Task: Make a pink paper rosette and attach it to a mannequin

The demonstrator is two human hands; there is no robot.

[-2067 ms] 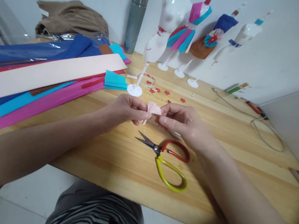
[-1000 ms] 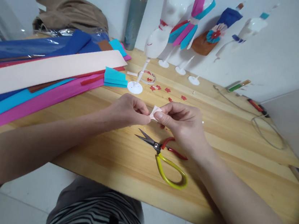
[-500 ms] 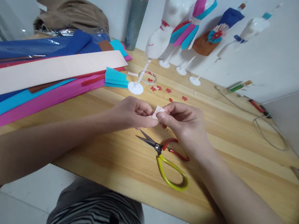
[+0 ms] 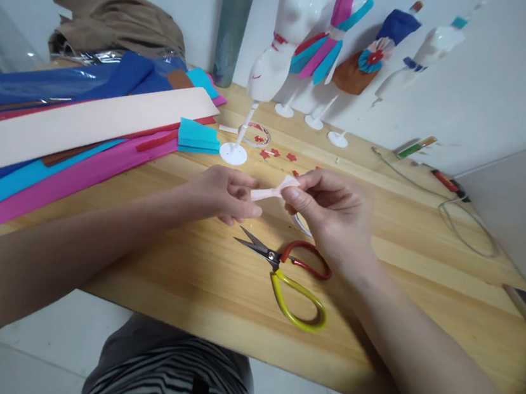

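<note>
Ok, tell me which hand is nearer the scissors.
Right. The right hand is just above the scissors, over the red handle loop. The left hand is up and to the left of the blades, farther off. Both pinch the pink paper strip.

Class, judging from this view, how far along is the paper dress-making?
Done: three mannequins at the back wear paper pieces. In hand: both hands, left and right, pinch a pink folded strip. Left: the front mannequin is nearly bare; scissors lie idle.

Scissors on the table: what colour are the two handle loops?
On the scissors, one loop is red and the other yellow-green; the blades are dark metal. Clearest in the head view.
</note>
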